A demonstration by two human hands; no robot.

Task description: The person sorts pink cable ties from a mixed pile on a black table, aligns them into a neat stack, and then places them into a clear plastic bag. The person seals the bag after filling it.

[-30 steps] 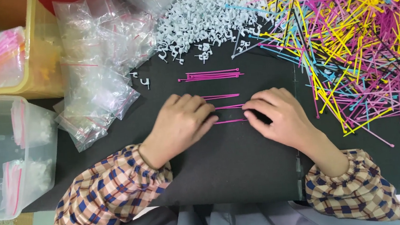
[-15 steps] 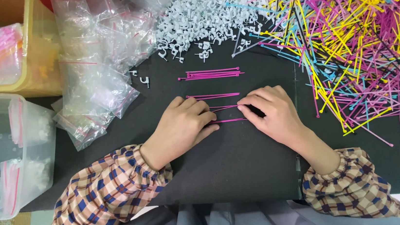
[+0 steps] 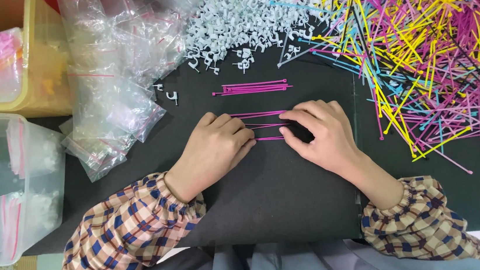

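My left hand (image 3: 216, 149) and my right hand (image 3: 316, 136) lie palm down on the black mat (image 3: 270, 202), facing each other. Their fingertips press on the two ends of a few pink cable ties (image 3: 262, 126) that stretch between them. A second small bundle of pink cable ties (image 3: 252, 87) lies flat on the mat just beyond the hands, touched by neither. Both wrists wear plaid sleeves.
A big heap of coloured cable ties (image 3: 418, 35) fills the right. White cable clips (image 3: 240, 17) are piled at the top middle. Clear zip bags (image 3: 111, 77) lie at the left, beside a yellow bin (image 3: 42, 95) and a clear plastic box (image 3: 29, 196).
My right hand has slid a little to the left along the pink ties, closing toward the left hand. The left hand has stayed in place.
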